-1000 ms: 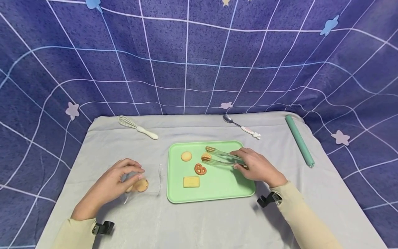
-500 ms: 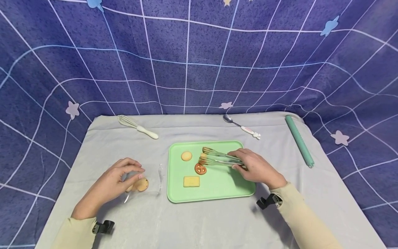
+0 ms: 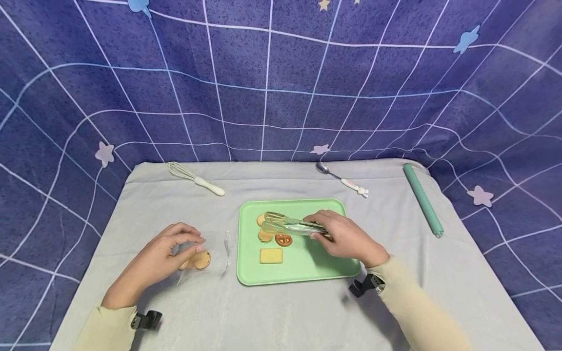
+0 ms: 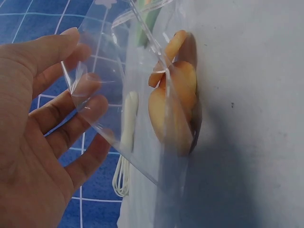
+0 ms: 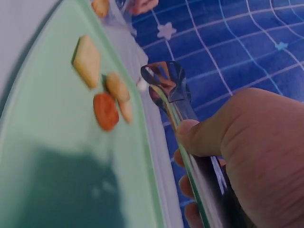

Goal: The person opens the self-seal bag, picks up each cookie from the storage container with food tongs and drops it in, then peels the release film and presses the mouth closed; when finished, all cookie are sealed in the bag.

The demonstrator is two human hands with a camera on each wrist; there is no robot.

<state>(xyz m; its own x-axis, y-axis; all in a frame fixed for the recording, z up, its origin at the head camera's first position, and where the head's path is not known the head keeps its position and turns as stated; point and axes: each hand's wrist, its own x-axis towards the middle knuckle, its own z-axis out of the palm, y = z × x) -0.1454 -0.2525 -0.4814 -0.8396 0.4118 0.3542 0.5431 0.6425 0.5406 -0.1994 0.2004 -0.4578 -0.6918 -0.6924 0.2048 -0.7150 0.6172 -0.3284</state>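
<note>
My left hand [image 3: 158,258] pinches the edge of a clear plastic bag [image 4: 110,64] between thumb and fingers; several cookies [image 4: 178,97] lie inside it on the cloth. Metal tongs [image 3: 303,227] are gripped in my right hand [image 3: 347,237], thumb on one arm and fingers behind. Their slotted heads hover over the far left of a green tray [image 3: 303,278], partly covering a round cookie [image 3: 260,219]. On the tray also lie a scalloped cookie [image 3: 265,235], a pretzel [image 3: 283,240] and a rectangular biscuit [image 3: 271,256]. Whether the tongs touch a cookie cannot be told.
A cream whisk [image 3: 197,179] lies behind the bag, at the table's back left. Beyond the tray is a spoon [image 3: 342,179] with a rabbit handle. A green rolled or stick-like thing [image 3: 423,200] lies at the right. A patterned curtain surrounds the table.
My right hand and the tongs have moved left over the tray. The scalloped cookie has shifted left, from above the pretzel to below the round cookie. My left hand has stayed put.
</note>
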